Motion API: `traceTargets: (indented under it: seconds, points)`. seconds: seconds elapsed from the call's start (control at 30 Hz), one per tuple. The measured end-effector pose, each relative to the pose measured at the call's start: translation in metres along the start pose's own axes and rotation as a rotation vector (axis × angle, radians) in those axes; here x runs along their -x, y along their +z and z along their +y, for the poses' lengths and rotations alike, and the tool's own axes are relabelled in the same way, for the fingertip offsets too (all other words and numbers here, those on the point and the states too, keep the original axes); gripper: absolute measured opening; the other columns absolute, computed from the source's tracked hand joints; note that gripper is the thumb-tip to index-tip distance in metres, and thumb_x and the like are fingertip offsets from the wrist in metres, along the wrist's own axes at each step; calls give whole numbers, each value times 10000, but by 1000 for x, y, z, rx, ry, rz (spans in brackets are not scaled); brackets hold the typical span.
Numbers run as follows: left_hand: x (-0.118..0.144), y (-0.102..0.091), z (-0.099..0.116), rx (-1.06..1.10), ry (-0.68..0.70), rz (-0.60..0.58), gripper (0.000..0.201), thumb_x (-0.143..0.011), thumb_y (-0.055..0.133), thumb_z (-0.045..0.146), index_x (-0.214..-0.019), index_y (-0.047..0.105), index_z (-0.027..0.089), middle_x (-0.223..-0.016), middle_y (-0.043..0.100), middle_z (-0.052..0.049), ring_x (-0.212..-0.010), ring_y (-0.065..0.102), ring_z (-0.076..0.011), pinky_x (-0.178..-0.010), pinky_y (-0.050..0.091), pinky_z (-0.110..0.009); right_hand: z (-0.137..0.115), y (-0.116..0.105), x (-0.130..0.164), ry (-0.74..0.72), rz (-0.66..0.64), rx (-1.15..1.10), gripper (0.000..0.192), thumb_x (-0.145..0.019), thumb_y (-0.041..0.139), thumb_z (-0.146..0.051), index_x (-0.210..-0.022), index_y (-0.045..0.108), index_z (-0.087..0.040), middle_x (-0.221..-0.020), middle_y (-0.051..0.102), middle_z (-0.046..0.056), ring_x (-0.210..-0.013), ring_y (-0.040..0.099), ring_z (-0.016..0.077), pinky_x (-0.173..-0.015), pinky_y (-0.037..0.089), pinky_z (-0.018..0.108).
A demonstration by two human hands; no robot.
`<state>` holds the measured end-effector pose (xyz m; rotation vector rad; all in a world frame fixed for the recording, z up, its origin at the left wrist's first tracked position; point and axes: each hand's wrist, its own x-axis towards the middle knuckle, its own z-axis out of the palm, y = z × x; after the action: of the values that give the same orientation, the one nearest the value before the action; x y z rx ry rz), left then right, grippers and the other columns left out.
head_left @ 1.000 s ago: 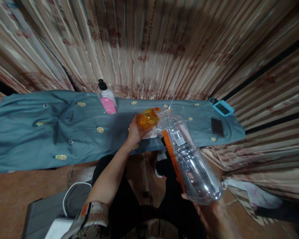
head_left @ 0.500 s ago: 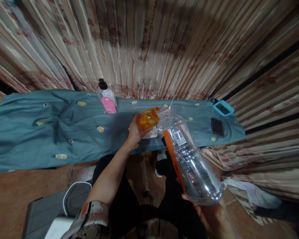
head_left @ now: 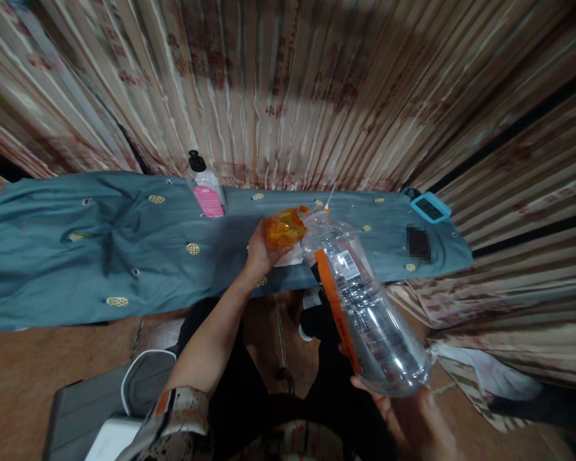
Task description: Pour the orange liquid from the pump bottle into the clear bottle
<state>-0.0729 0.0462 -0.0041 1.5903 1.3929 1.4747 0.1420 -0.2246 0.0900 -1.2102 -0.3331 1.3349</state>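
Observation:
In my left hand (head_left: 260, 251), closed round it, is a small orange see-through bottle (head_left: 286, 229), tilted with its mouth to the right. My right hand (head_left: 403, 410) supports the bottom end of a large clear plastic bottle (head_left: 379, 314) with an orange label strip and a barcode. The large bottle slants up and left, and its neck meets the mouth of the orange one. Whether liquid passes between them I cannot make out. Beneath the orange bottle shows part of a white paper or cloth (head_left: 292, 257). A thin white stick or tube (head_left: 331, 195) stands behind the necks.
A teal patterned cloth (head_left: 110, 256) covers the long table. On it stand a pink-labelled bottle with a black cap (head_left: 208, 192) and a blue-framed digital timer (head_left: 431, 207). Pleated curtains (head_left: 269, 96) hang behind. A white device (head_left: 114, 440) with a cable lies at lower left.
Both hands and both bottles keep nearly the same position. The large bottle has shifted or turned only very slightly.

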Motion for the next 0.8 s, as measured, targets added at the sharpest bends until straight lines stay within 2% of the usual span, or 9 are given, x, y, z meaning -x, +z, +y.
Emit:
traceTargets:
  seconds: [0.13,0.3,0.43,0.5,0.6,0.8]
  points:
    - [0,-2,4,-20,-16,9,691,-502,928,319,-1089,573,235,-1071,728,-74,-998,715,-303,-867,592,-460,0,3,0,-9,-11,-14,391,-811,726,-559,-1120,736,-321,-1162,788,47,-1019,764,275,-832,637,415]
    - [-1,-1,7,-23,-40,12,696,-484,935,280,-1071,566,222,-1056,728,-83,-990,716,-311,-858,589,-446,2,-1,-1,-2,-29,39,458,-781,741,-596,-1131,732,-301,-1180,781,71,-1064,751,278,-854,623,368]
    - [-1,-2,9,-15,-37,7,700,-496,933,294,-1086,563,221,-1077,725,-84,-1018,710,-312,-880,583,-446,3,1,-1,-27,-20,67,460,-751,765,-607,-1120,733,-334,-1096,808,35,-891,794,247,-817,637,366]
    - [-1,-3,9,-19,-29,8,696,-506,931,313,-1092,566,224,-1080,723,-81,-1026,708,-312,-890,582,-448,1,5,-1,-38,4,55,524,-705,810,-596,-1163,714,-360,-1106,808,7,-834,799,227,-780,647,340]
    - [-1,-3,7,-25,-29,3,710,-505,933,312,-1106,566,217,-1091,720,-88,-1032,705,-321,-895,582,-466,0,9,-1,-45,17,40,614,-662,842,-589,-1205,696,-341,-1185,783,21,-894,793,242,-750,657,329]
    - [-1,0,2,-13,-19,10,717,-499,934,302,-1110,568,223,-1088,719,-85,-1029,706,-314,-900,581,-457,2,7,-3,-44,-27,60,637,-690,820,-596,-1248,668,-328,-1266,747,54,-1081,746,280,-760,658,330]
